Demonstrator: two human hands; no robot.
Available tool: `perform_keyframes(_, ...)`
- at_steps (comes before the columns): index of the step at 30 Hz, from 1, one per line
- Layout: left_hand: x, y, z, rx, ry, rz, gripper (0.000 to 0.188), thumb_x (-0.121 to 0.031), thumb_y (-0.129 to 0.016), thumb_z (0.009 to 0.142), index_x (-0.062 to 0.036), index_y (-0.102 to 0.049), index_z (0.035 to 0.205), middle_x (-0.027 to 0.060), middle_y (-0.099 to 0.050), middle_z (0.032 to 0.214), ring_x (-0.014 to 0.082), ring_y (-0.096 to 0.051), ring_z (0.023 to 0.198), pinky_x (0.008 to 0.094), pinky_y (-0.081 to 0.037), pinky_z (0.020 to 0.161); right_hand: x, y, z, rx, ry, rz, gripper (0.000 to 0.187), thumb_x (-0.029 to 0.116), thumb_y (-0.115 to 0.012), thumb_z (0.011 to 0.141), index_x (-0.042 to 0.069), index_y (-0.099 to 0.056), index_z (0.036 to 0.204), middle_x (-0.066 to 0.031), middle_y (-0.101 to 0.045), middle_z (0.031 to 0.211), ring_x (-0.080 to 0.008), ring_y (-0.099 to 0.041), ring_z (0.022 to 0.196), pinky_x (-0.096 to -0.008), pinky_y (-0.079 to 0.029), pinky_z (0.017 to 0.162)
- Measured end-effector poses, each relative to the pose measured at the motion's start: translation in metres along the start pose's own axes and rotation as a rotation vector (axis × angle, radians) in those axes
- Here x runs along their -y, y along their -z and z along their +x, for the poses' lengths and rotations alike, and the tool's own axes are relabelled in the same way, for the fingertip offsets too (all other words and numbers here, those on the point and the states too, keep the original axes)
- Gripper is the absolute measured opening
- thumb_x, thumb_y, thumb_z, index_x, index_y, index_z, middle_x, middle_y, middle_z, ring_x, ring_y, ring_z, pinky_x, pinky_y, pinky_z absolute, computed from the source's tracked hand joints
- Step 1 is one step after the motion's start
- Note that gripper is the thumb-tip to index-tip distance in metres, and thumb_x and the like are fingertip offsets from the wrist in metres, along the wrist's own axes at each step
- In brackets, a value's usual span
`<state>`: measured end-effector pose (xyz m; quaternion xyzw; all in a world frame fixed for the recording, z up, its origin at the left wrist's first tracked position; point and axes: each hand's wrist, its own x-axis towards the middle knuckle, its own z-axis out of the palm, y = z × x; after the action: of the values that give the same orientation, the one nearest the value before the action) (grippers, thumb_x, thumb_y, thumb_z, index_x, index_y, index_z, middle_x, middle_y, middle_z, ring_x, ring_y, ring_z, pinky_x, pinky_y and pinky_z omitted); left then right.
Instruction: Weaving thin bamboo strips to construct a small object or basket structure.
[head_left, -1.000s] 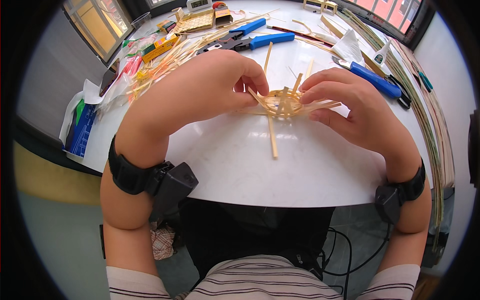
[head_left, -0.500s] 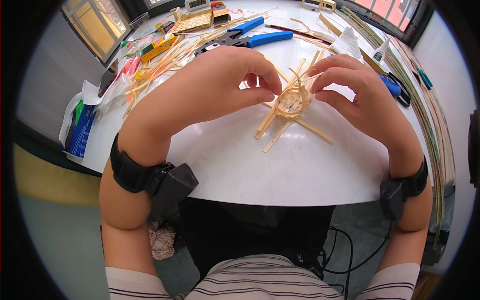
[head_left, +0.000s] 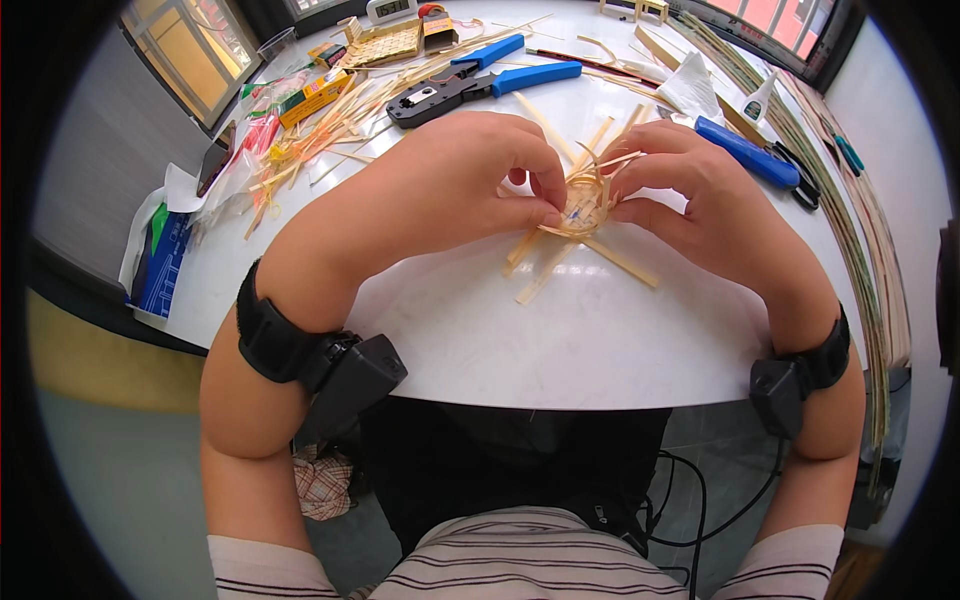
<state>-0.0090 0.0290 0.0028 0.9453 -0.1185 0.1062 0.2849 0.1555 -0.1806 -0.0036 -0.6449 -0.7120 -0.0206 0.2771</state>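
Note:
A small round piece of bamboo weaving (head_left: 583, 216) lies on the white table, its flat strips (head_left: 620, 263) fanning out on several sides. Thin strips curve in a ring round its middle, and a loose end stands up at its far right. My left hand (head_left: 485, 178) pinches the left rim between thumb and fingers. At the right rim, the thumb and fingers of my right hand (head_left: 700, 190) are closed on the weaving and its thin strips. My fingertips hide part of both edges.
Blue-handled crimping pliers (head_left: 485, 82) lie beyond my left hand. Loose bamboo strips (head_left: 330, 135), a yellow box (head_left: 316, 97) and a woven tray (head_left: 385, 45) are at far left. Scissors (head_left: 795, 175), a glue bottle (head_left: 758, 100) and long strips (head_left: 845, 215) line the right.
Both hands have closed in on the weaving, my left fingers and thumb now at its left rim, my right at its right. The weaving has shifted slightly.

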Motion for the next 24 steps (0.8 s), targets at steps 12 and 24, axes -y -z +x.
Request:
perform_keyframes(12,-0.006,0.008,0.001,-0.196,0.03,0.13,0.013,-0.008,-0.068,0.094,-0.0027,-0.074,0.105,0.0066,-0.074,0.097,0.0164,-0.069,0.089,0.0287,-0.054,0.075,0.004,0.002,0.001,-0.014,-0.005,0.015,0.013,0.01,-0.08,0.086,0.001,-0.073,0.092,-0.0096,-0.07,0.108,-0.0292,-0.067,0.097,-0.0385,-0.054,0.087)
perform_keyframes(24,-0.006,0.006,-0.005,-0.158,0.041,0.034,0.015,-0.004,-0.068,0.091,-0.0003,-0.073,0.105,0.009,-0.073,0.095,0.0185,-0.069,0.087,0.0304,-0.055,0.079,0.005,0.009,-0.001,-0.009,-0.009,0.007,0.017,0.006,-0.08,0.087,0.003,-0.077,0.103,-0.0103,-0.071,0.106,-0.0274,-0.066,0.097,-0.0368,-0.054,0.086)
